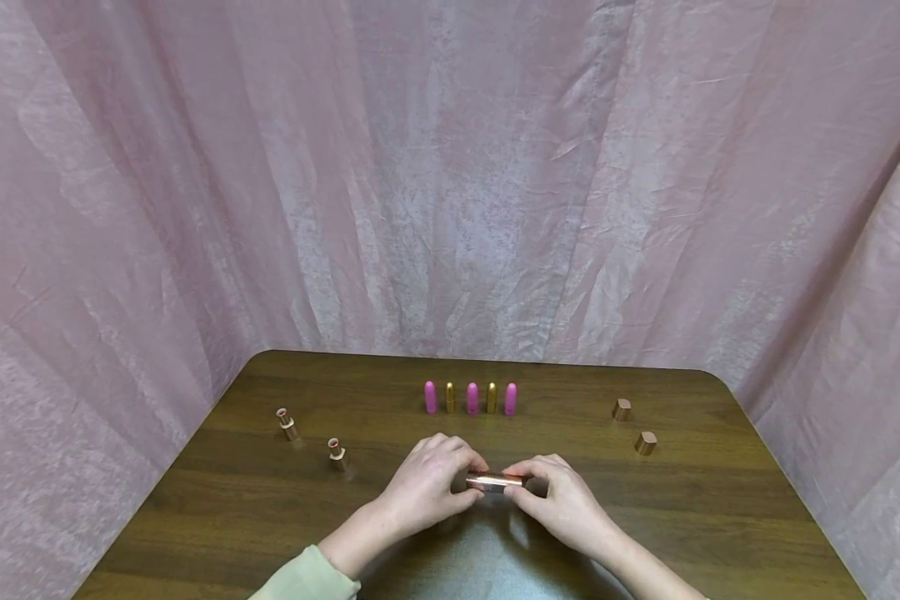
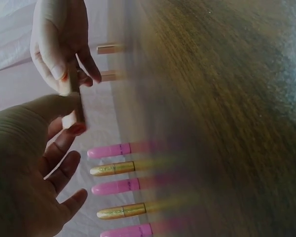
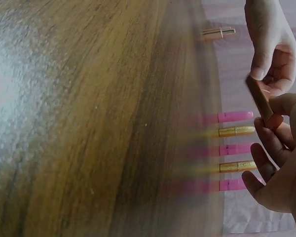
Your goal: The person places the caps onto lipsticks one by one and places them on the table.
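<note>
A shiny rose-gold lipstick tube [image 1: 495, 482] lies level between my two hands above the front middle of the table. My left hand [image 1: 429, 485] pinches its left end between thumb and fingers. At the other end, my right hand [image 1: 558, 502] pinches it in the same way. The tube [image 2: 75, 111] looks closed, its cap and base in line, though fingers cover part of it. In the right wrist view, the tube [image 3: 259, 98] slants between the right hand [image 3: 286, 168] and the left hand [image 3: 272, 49].
Behind the hands, pink bullet-shaped tubes [image 1: 472, 398] and gold ones [image 1: 450, 398] stand alternating in a row. Two uncapped lipstick bases [image 1: 288, 427] [image 1: 338, 457] stand at left. Two rose-gold caps [image 1: 622, 409] [image 1: 646, 443] stand at right. A pink curtain [image 1: 450, 183] hangs behind the wooden table [image 1: 690, 517].
</note>
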The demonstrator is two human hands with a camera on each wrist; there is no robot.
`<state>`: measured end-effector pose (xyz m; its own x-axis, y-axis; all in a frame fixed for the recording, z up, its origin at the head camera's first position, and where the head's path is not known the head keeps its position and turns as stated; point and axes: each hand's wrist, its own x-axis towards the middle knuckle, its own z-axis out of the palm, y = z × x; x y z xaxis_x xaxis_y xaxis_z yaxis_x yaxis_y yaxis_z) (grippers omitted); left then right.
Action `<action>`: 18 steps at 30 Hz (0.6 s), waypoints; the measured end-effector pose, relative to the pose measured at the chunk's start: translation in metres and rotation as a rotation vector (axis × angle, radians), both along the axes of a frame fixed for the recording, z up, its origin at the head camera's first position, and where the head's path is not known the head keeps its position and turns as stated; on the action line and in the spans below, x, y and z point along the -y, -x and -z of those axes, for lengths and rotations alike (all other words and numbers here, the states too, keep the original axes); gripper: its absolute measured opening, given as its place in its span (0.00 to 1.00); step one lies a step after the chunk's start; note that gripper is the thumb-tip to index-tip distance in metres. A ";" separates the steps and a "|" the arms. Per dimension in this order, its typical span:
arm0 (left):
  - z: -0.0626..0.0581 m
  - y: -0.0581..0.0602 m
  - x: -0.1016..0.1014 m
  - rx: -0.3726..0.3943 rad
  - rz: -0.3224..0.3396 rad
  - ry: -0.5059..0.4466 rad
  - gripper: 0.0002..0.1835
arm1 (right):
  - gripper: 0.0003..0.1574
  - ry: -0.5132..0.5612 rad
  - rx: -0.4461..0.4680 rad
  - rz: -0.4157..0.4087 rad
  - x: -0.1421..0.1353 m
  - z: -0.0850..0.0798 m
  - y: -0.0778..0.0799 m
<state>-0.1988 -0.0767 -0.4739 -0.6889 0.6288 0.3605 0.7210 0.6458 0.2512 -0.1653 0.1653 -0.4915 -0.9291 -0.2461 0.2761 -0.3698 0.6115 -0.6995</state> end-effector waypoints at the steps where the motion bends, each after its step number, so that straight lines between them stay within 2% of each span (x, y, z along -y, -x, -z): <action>1: 0.000 0.000 0.000 0.010 0.001 0.010 0.14 | 0.10 -0.002 -0.003 -0.007 0.000 0.000 0.000; 4: -0.001 0.000 -0.001 0.040 0.010 0.043 0.15 | 0.12 -0.017 -0.046 -0.042 0.002 -0.001 0.000; 10: -0.001 -0.001 -0.001 0.089 0.035 0.074 0.11 | 0.14 -0.036 -0.126 -0.081 0.005 -0.002 0.000; 18: -0.002 0.001 0.001 0.077 0.029 0.079 0.11 | 0.16 -0.009 -0.141 -0.083 0.007 -0.007 -0.002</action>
<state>-0.2001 -0.0776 -0.4714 -0.6937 0.6734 0.2556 0.7203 0.6450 0.2553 -0.1638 0.1582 -0.4848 -0.8575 -0.3233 0.4003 -0.5137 0.5805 -0.6317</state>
